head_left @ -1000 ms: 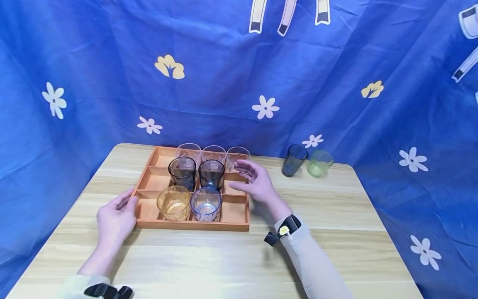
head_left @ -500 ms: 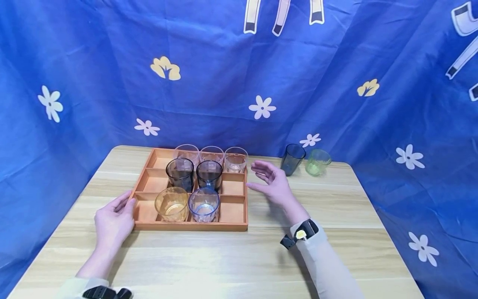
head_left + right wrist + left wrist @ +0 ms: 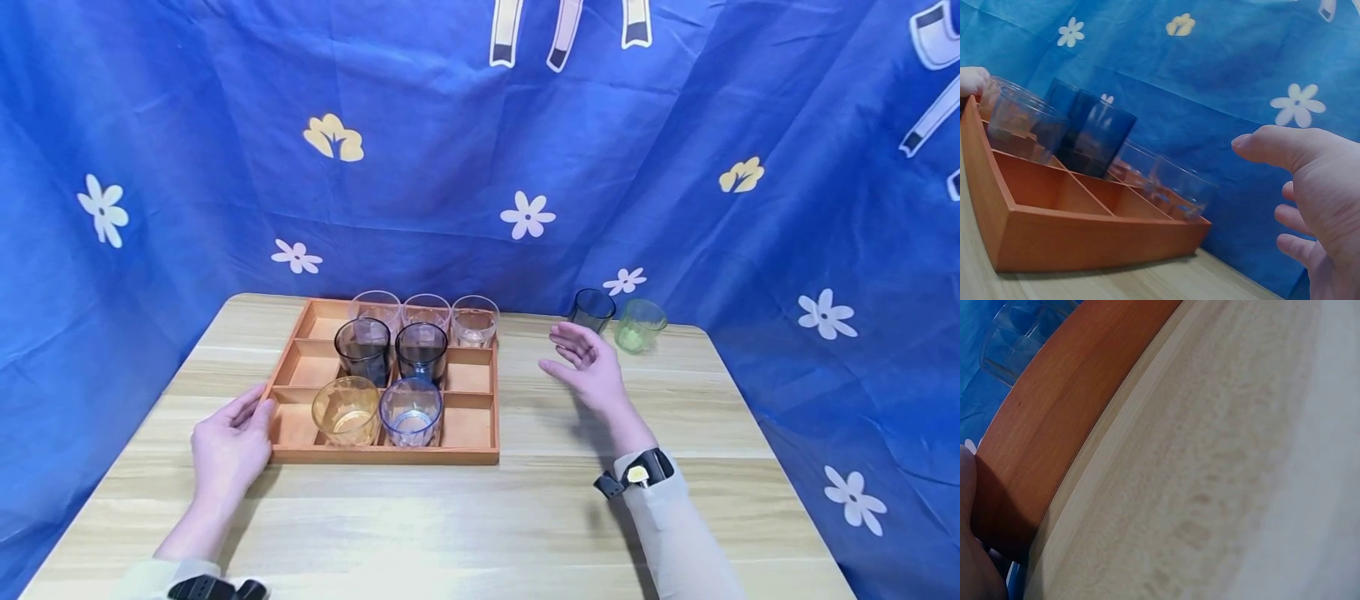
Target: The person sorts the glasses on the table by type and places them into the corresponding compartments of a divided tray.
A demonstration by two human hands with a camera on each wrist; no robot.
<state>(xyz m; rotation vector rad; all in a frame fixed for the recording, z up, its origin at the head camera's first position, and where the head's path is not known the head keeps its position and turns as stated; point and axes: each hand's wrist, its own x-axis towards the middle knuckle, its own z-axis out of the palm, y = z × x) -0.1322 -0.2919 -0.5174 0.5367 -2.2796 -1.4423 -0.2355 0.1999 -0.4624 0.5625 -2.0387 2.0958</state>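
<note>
A dark cup (image 3: pixel 592 309) stands at the back of the table (image 3: pixel 480 517), right next to a green cup (image 3: pixel 639 325).

The right hand (image 3: pixel 587 367) hangs in the air just in front of the dark cup, fingers spread wide and loose, holding nothing. To its left is a wooden tray (image 3: pixel 390 454) with little boxes inside. Seven cups stand in the tray: three clear ones at the back, two dark ones in the middle, and an orange cup (image 3: pixel 347 409) and a blue cup (image 3: pixel 410 411) in front. The left hand (image 3: pixel 228 446) rests flat against the tray's left front corner, fingers straight. A blue cloth (image 3: pixel 187 125) with white flowers hangs behind.
</note>
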